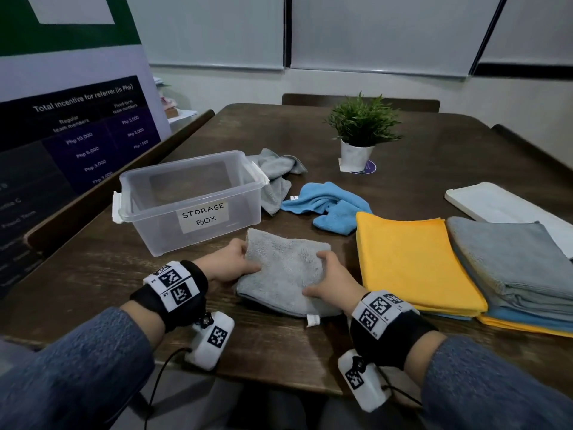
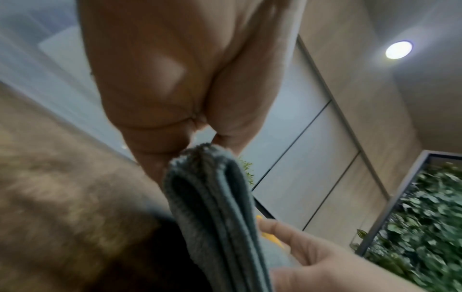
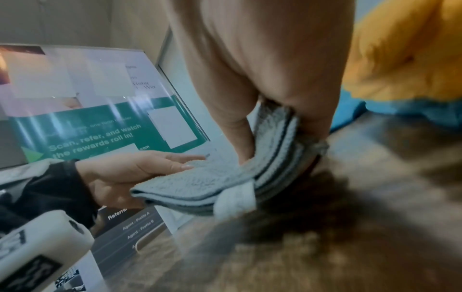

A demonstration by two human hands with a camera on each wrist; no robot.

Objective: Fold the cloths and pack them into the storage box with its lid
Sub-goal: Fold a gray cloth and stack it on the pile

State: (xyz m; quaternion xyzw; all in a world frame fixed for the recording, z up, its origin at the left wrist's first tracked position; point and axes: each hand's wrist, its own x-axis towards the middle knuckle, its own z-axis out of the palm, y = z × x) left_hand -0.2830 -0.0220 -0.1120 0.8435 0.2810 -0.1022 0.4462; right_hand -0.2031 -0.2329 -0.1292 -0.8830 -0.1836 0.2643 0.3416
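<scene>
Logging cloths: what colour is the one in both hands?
Grey folded cloth, clearest in the head view.

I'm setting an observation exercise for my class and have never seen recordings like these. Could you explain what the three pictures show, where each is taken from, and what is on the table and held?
No machine here: a person folds cloths. One camera sits on the head; one on each wrist looks along the hand. The left hand and right hand both grip a folded grey cloth just above the brown table. There too: an empty storage box, its white lid, crumpled grey and blue cloths, flat stacks topped yellow and grey, and a potted plant.
</scene>
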